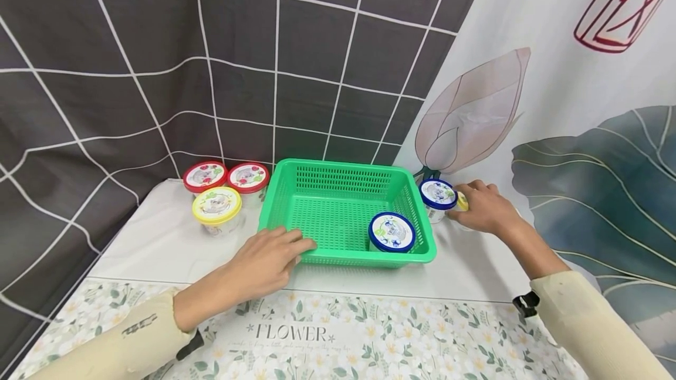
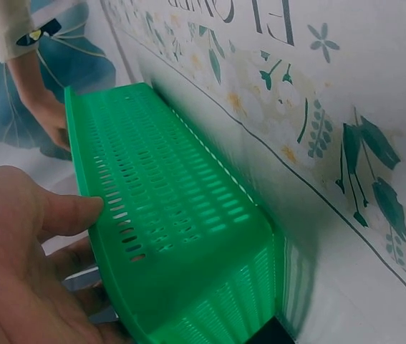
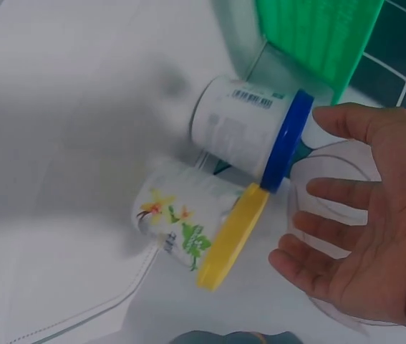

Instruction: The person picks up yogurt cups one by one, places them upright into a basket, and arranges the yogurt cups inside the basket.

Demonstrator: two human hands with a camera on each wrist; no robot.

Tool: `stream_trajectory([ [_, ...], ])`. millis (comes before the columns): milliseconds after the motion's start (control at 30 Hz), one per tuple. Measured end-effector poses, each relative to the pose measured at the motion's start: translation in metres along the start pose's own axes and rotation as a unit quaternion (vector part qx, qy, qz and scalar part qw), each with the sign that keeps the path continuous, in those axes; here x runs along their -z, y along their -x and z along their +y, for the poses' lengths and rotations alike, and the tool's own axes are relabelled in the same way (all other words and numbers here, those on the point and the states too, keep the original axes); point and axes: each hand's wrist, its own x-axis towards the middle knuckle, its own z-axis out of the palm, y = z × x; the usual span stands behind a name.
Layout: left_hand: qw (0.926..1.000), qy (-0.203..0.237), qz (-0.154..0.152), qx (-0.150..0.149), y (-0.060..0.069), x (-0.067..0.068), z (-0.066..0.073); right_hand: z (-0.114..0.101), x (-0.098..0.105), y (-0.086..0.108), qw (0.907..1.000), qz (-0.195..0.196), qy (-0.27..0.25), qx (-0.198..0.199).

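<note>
My left hand [image 1: 269, 257] holds the near-left rim of a green plastic basket [image 1: 343, 255]. In the left wrist view the thumb [image 2: 77, 213] lies against the outer wall, with the fingers partly hidden behind the rim. One blue-lidded tub [image 1: 392, 232] sits inside the basket's near right corner. Right of the basket, my right hand [image 1: 483, 207] reaches over another blue-lidded tub [image 1: 438, 193] and a yellow-lidded tub [image 1: 462, 201], mostly covered in the head view. The right wrist view shows that hand [image 3: 374, 215] with spread fingers, apart from the yellow lid [image 3: 233, 236] and near the blue lid [image 3: 287, 140].
Left of the basket stand two red-lidded tubs [image 1: 206, 176] and a yellow-lidded tub [image 1: 216, 205]. A flowered cloth [image 1: 317, 333] covers the table's near part. A dark gridded curtain [image 1: 237, 75] and a white printed curtain [image 1: 554, 75] hang behind.
</note>
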Motion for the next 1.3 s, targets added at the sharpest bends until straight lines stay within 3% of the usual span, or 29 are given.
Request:
stream_trajectory([
  [767, 0.9998, 0.004, -0.01, 0.017, 0.002, -0.003, -0.001, 0.026, -0.015, -0.018, 0.9993, -0.005, -0.018, -0.034],
  [1300, 0.9999, 0.004, -0.008, 0.012, 0.0, -0.002, 0.0, 0.045, -0.022, -0.028, 0.9979, 0.0, -0.035, -0.054],
])
